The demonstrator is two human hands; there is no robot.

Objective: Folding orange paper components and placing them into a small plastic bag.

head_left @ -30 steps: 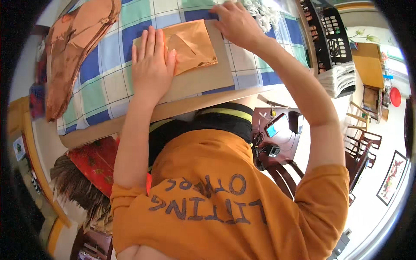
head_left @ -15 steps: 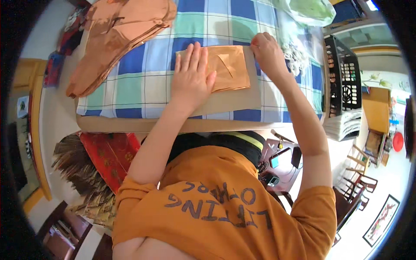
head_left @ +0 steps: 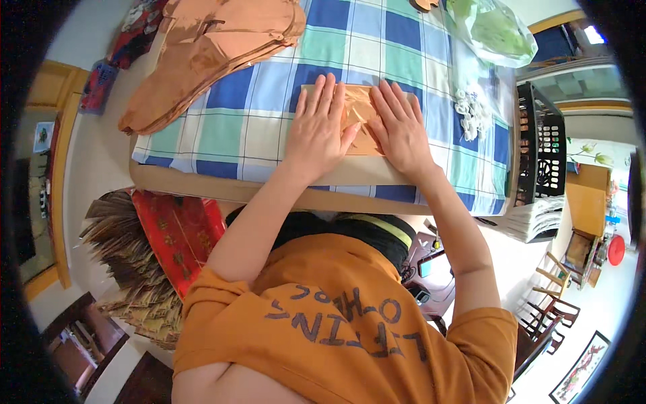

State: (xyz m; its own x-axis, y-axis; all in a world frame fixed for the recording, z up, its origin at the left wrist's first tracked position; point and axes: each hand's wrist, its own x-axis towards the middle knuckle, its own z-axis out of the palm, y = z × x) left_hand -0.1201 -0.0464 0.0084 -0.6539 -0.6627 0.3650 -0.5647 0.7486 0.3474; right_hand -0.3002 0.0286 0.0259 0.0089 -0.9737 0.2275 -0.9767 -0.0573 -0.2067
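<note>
the counter (head_left: 202, 189) runs across the upper middle, its pale front edge just before the person's waist. a checked cloth (head_left: 249, 135) in blue, green and white covers its top. on the cloth's left side lies the copper stack (head_left: 222, 47), long shiny sheets with their near end tapering toward the front edge. below the counter on the left, a brown sheaf (head_left: 128, 256) of ragged-edged layers stands beside a red panel (head_left: 178, 232). at the right end is a black crate (head_left: 542, 141) with openwork sides; near the far right corner sits a clear bag (head_left: 494, 34) with something green in it. a thin tan board (head_left: 363, 175) lies on the cloth near the front edge, in front of the person. the copper sheet (head_left: 361, 124) rests on the board, creased and partly covered by both hands. the left hand (head_left: 319, 128) presses on its left side and the right hand (head_left: 404, 131) on its right; each grip is spread flat, fingers extended, palm down, closed around nothing. a white bundle (head_left: 473, 116) lies on the cloth, right of the right hand. a small brown piece (head_left: 425, 4) shows at the top edge.
</note>
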